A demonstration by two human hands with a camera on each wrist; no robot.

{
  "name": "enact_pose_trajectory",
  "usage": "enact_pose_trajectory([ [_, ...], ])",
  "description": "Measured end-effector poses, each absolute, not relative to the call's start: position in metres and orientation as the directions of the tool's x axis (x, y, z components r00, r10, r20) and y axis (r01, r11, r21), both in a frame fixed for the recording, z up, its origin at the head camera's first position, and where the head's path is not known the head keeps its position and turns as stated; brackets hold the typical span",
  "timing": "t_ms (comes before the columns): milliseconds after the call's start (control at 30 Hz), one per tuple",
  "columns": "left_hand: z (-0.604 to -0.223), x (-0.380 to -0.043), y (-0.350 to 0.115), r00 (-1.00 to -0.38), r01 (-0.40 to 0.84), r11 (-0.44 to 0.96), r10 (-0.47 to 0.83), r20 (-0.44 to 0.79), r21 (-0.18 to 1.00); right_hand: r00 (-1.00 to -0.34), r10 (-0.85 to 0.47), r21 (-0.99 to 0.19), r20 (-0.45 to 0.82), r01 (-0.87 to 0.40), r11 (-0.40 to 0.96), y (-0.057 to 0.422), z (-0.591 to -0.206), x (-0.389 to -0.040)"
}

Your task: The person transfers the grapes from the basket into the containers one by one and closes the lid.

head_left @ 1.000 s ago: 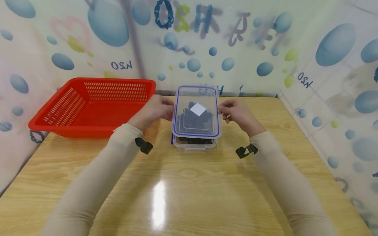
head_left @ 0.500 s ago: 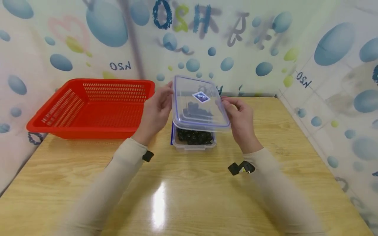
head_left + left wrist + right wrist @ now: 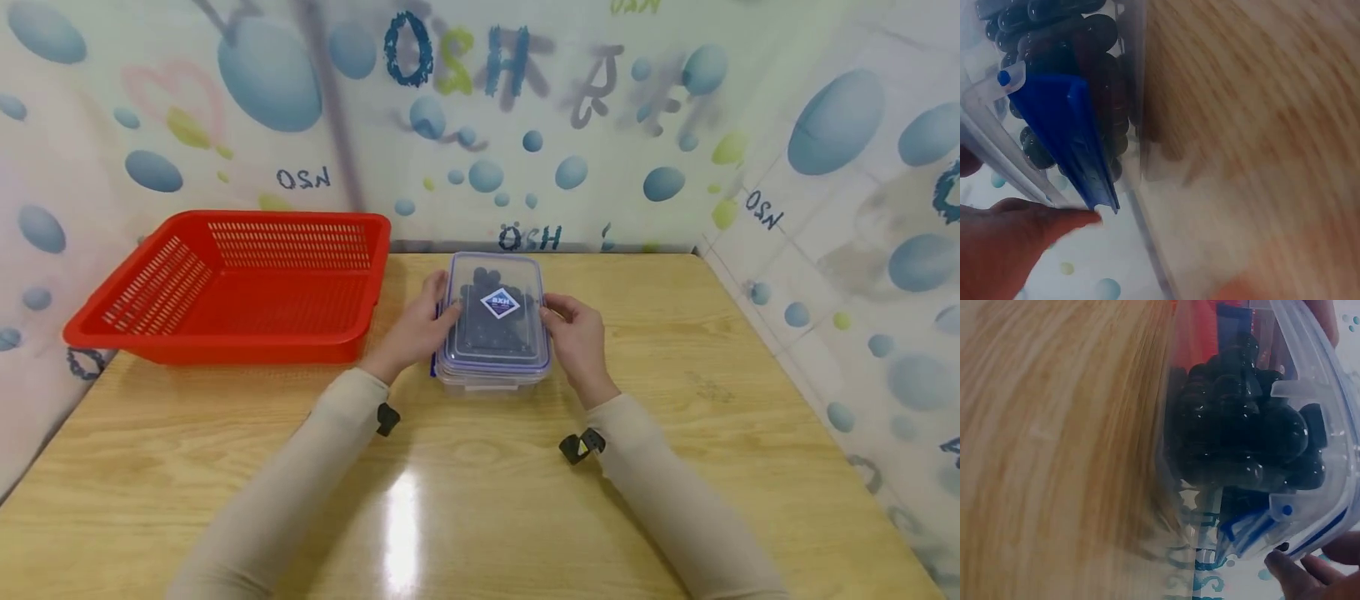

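Note:
A clear plastic lid [image 3: 498,271] with a blue seal and a diamond label lies over a clear food container [image 3: 491,385]. Dark, glossy, grape-like fruit [image 3: 1235,425] shows through the wall. My left hand [image 3: 415,332] holds the lid's left edge, thumb over the rim. At the opposite edge, my right hand [image 3: 579,340] grips the rim between thumb and fingers. A blue latch [image 3: 1063,125] slants down and out from the side in the left wrist view, a fingertip right at its end. Another blue latch [image 3: 1250,531] hangs loose in the right wrist view.
A red slotted plastic basket [image 3: 300,312] stands to the left on the wooden table [image 3: 480,483]. Behind the table rises a wall covering [image 3: 592,150] printed with blue ovals and letters, continuing along the right side.
The lid was held raised and tilted above the container, with fruit showing under it; it has come down level onto the rim. Both hands have lowered with it, the left thumb now over its edge.

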State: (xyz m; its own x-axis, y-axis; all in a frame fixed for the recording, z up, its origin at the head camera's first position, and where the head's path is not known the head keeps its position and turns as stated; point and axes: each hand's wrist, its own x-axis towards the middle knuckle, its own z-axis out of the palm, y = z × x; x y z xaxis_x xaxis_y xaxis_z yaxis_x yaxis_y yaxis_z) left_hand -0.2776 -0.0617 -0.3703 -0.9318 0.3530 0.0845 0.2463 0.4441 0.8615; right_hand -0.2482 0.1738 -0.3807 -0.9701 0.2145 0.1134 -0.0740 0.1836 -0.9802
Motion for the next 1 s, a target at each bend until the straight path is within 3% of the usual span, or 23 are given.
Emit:
enact_pose_trajectory([
  [400,-0.368,-0.276,-0.059,-0.957,0.163,0.527,0.291,0.003,0.834,-0.985,0.148,-0.947,0.085,-0.034,0.318,0.172,-0.378,-0.256],
  [733,-0.359,-0.283,-0.054,-0.974,-0.058,0.458,0.168,-0.150,0.887,-0.995,0.094,-0.931,0.016,0.020,0.365,0.177,-0.378,-0.262],
  [1000,-0.366,-0.285,-0.042,-0.998,-0.011,0.503,0.046,-0.040,0.864,-0.998,0.034,-0.903,0.056,-0.036,0.427,0.180,-0.382,-0.267],
])
